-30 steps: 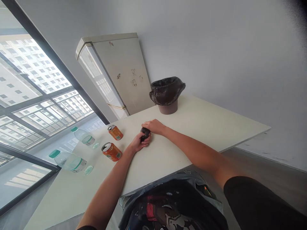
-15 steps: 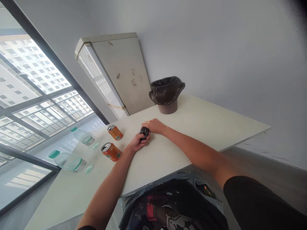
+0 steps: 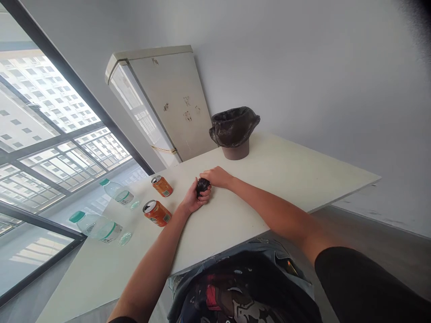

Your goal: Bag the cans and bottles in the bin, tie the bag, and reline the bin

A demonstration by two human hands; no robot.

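A small glossy black bundle, which looks like a bunched-up plastic bag (image 3: 203, 185), is held between my two hands over the white table (image 3: 215, 229). My left hand (image 3: 195, 199) cups it from below and the left, fingers curled round its near side and thumb raised along its left edge. At its upper right, my right hand (image 3: 217, 176) has its fingers bent over and pressed against the bundle; the fingertips are partly hidden. Left of my left hand stand two orange drink cans, the nearer can (image 3: 157, 213) beside my forearm and the farther can (image 3: 162, 185) behind it.
Two clear bottles with green caps, a nearer bottle (image 3: 97, 227) and a farther bottle (image 3: 116, 192), are at the table's left. A brown bin (image 3: 236, 150) lined with a black bag (image 3: 235, 128) stands at the back edge. Beyond is a fridge (image 3: 168, 98); a window (image 3: 50, 112) is left.
My left thumb has lifted off the front of the black bundle and now points upward at its left side. My right hand has barely moved.
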